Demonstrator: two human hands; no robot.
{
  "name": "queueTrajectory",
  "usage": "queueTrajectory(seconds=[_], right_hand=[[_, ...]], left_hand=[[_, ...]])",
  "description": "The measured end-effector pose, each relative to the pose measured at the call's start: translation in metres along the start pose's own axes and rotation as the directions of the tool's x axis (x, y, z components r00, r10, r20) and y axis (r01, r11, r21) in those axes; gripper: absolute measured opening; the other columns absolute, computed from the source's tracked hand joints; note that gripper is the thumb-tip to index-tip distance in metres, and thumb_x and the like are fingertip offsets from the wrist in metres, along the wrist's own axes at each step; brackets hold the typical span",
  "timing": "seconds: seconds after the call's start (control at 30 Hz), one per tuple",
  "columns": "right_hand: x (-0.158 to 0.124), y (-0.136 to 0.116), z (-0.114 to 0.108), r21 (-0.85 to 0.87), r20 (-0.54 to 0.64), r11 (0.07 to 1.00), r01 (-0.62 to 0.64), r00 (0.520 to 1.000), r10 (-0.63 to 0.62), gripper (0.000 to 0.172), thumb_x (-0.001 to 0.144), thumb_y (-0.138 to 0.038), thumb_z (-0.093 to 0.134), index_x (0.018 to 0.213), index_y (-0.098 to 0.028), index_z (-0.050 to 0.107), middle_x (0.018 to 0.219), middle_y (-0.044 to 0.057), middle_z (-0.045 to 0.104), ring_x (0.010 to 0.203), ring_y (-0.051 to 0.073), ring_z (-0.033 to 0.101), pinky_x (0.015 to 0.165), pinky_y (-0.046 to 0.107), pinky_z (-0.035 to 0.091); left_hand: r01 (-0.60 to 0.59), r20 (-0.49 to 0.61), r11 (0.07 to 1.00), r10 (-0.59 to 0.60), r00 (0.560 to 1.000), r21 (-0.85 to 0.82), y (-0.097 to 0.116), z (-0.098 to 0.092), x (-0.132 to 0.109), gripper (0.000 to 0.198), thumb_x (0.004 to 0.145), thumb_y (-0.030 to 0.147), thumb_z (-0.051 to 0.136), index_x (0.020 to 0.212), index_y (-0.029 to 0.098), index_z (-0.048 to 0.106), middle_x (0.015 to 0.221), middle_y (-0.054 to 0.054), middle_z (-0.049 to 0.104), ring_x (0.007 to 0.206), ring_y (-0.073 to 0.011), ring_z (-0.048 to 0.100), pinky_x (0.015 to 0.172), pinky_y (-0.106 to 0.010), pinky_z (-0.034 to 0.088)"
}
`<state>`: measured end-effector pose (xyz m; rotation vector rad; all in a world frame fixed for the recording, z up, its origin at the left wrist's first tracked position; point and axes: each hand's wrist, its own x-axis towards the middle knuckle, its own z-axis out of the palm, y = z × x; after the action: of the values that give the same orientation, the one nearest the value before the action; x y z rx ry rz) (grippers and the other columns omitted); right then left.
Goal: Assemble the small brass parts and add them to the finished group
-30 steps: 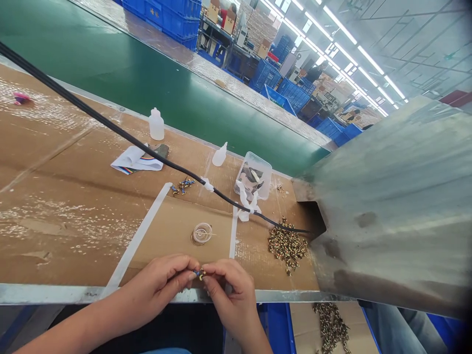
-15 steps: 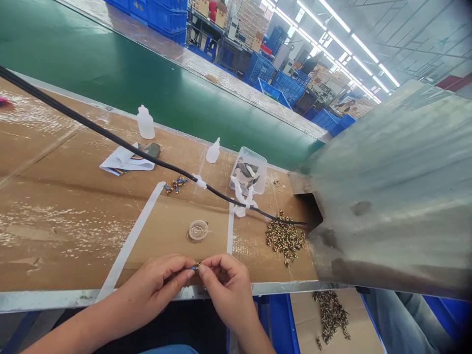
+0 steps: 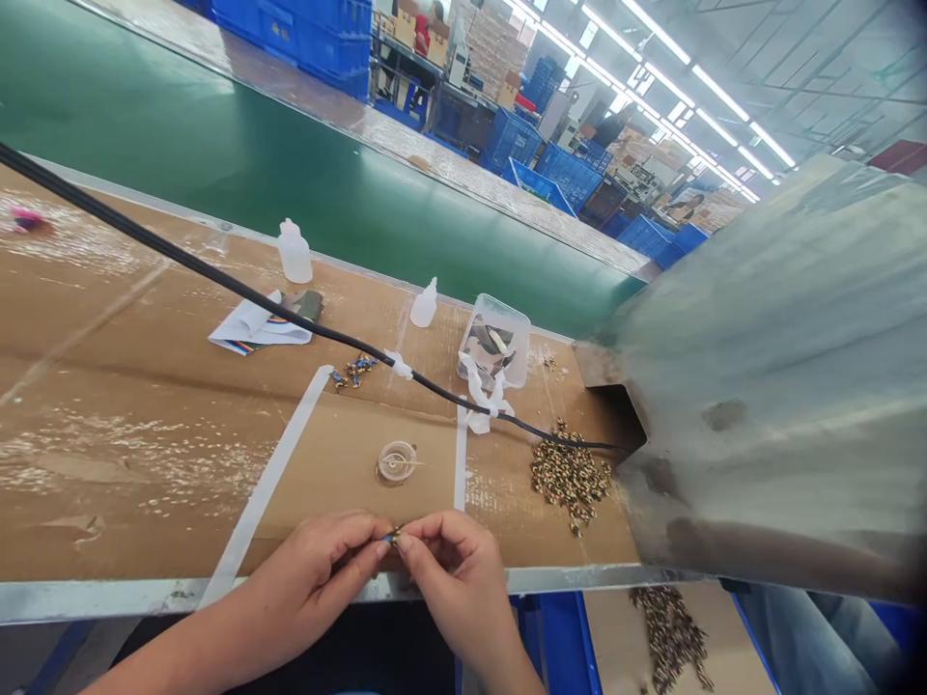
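Wide view, looking down from my head: a cardboard-covered workbench (image 3: 145,463) with a steel edge along the near side. Beyond it runs a green conveyor belt (image 3: 217,154), with blue plastic crates (image 3: 311,48) farther off. A large dull metal chute (image 3: 768,386) enters from the right, its dark mouth opening onto the bench.

On the bench, a black cable (image 3: 217,275) crosses from far left to the chute mouth, bound with white tape (image 3: 482,391) beside a clear plastic tub (image 3: 494,340) holding mixed pieces. Two white plastic bottles (image 3: 294,253) (image 3: 424,304) stand on the far side, left of the tub. A heap of small brass-and-dark parts (image 3: 571,478) lies below the chute mouth. White tape strips (image 3: 265,487) flank a round clear dish (image 3: 397,461).

Near edge, centre: my left hand (image 3: 319,569) and my right hand (image 3: 456,589) meet above the steel edge, nearly closed. Their fingertips (image 3: 380,547) pinch a small blue-and-brass part (image 3: 393,536) between them, holding it just above the bench.
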<state>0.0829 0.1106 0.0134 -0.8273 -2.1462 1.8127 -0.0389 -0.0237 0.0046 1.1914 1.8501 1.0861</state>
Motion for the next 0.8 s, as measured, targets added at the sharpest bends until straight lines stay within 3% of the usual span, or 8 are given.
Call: queueTrajectory(seconds=[0.13,0.27,0.33,0.57,0.8], right_hand=[[0.001,0.014,-0.012,0.022,-0.021,0.999,0.039,0.999,-0.038,0.028,0.085,-0.041,0.066,0.095,-0.016,0.073,0.079,0.007,0.068,0.064,0.015,0.06,0.057,0.024,0.05],[0.006,0.034,-0.018,0.015,-0.135,0.997,0.082,0.988,-0.079,0.03,0.086,-0.045,0.065,0.093,-0.017,0.073,0.079,0.007,0.067,0.063,0.016,0.06,0.058,0.025,0.053],[0.008,0.04,-0.016,0.001,-0.181,0.992,0.129,0.975,-0.127,0.032,0.085,-0.048,0.066,0.089,-0.017,0.074,0.076,0.006,0.066,0.059,0.015,0.059,0.054,0.025,0.052],[0.009,0.044,-0.012,0.073,-0.251,0.985,0.156,0.959,-0.133,0.035,0.082,-0.051,0.069,0.086,-0.017,0.074,0.072,0.004,0.064,0.049,0.013,0.06,0.046,0.023,0.049],[0.011,0.047,-0.014,0.169,-0.248,0.974,0.149,0.963,-0.104,0.032,0.082,-0.049,0.07,0.087,-0.018,0.074,0.071,0.003,0.063,0.047,0.012,0.061,0.046,0.021,0.049]], left_hand=[[0.046,-0.051,0.994,-0.041,0.998,0.104,-0.002,-0.019,0.001,0.038,0.097,0.039,0.034,0.078,0.02,0.061,0.071,-0.001,0.063,0.066,-0.0153,0.059,0.061,-0.022,0.042],[0.093,-0.257,0.953,-0.016,0.966,0.288,-0.001,-0.056,0.019,0.032,0.093,0.034,0.039,0.092,0.021,0.068,0.084,-0.003,0.072,0.077,-0.0183,0.065,0.069,-0.025,0.047],[0.148,-0.33,0.915,-0.017,0.944,0.376,-0.001,-0.071,0.035,0.031,0.092,0.033,0.041,0.087,0.02,0.069,0.083,-0.003,0.073,0.077,-0.0198,0.066,0.069,-0.027,0.047],[0.186,-0.378,0.855,0.013,0.926,0.485,-0.007,-0.088,0.086,0.026,0.089,0.03,0.048,0.081,0.017,0.07,0.083,-0.009,0.072,0.081,-0.0251,0.065,0.073,-0.034,0.048],[0.216,-0.443,0.827,0.044,0.896,0.518,-0.036,-0.12,0.082,0.028,0.082,0.014,0.046,0.093,0.021,0.07,0.102,-0.008,0.069,0.098,-0.0264,0.062,0.085,-0.036,0.047]])
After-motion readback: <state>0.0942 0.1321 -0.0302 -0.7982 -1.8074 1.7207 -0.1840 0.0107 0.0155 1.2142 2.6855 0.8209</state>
